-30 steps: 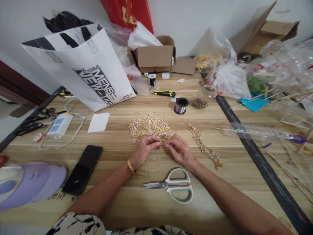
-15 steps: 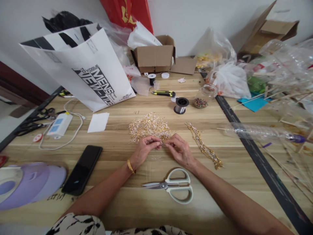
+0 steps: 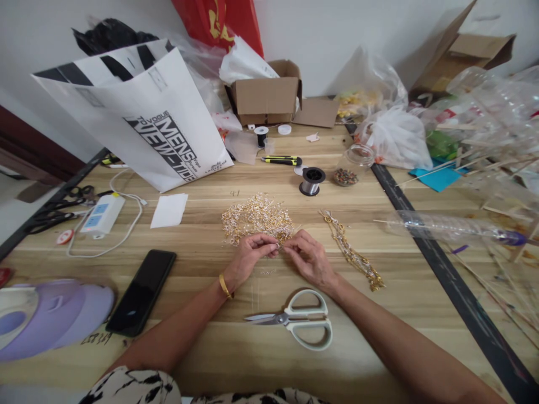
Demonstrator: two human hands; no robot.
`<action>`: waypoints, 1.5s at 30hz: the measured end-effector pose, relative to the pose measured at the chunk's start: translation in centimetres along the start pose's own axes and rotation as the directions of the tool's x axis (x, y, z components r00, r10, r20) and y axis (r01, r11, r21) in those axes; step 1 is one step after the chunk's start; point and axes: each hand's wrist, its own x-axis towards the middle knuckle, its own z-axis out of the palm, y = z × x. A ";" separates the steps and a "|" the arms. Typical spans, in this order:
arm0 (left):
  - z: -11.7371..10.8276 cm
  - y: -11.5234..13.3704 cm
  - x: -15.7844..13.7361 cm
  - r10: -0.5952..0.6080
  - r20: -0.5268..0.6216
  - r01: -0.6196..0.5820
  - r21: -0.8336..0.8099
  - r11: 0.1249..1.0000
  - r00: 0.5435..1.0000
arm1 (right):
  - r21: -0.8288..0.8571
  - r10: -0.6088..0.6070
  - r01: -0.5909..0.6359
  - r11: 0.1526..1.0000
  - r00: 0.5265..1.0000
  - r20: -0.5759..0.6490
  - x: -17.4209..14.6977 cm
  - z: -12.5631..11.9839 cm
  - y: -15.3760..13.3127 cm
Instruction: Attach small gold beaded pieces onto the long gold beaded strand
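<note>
Fingertips nearly meet as my left hand (image 3: pixel 251 255) and my right hand (image 3: pixel 309 258) pinch just in front of a pile of gold and clear beaded pieces (image 3: pixel 256 216). What they hold is too small to make out. Below them, a short string of tiny clear beads (image 3: pixel 268 272) lies on the wood, and a fine thread-like line (image 3: pixel 255 294) runs towards the scissors. Those scissors (image 3: pixel 307 318), with pale handles, lie between my forearms, blades pointing left. Right of my right hand rests a bundle of gold and silver beaded strands (image 3: pixel 352 252).
Behind the pile stand a spool of wire (image 3: pixel 312 181), a jar of mixed beads (image 3: pixel 352 165) and a yellow-black cutter (image 3: pixel 281 161). A phone (image 3: pixel 141 292) and a power strip (image 3: pixel 102 215) lie left. A white paper bag (image 3: pixel 138 118) stands behind them; clear plastic bottles (image 3: pixel 497 106) crowd the right.
Both hands hold nearly the same pinched pose; the right fingertips have shifted very slightly left, closer to the left ones. Nothing else has visibly moved.
</note>
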 end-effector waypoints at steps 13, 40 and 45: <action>0.2 0.3 0.0 -0.030 -0.002 0.030 0.026 0.999 1.000 | -0.016 0.029 -0.029 0.999 0.999 0.031 0.0 0.0 -0.1; 0.1 0.4 0.0 -0.019 0.021 0.019 0.012 1.000 1.000 | -0.004 -0.004 0.004 1.000 1.000 -0.001 0.0 0.1 0.0; 0.1 0.4 0.0 -0.024 -0.007 0.024 0.009 1.000 1.000 | -0.002 -0.013 0.013 1.000 1.000 -0.018 0.0 0.0 -0.1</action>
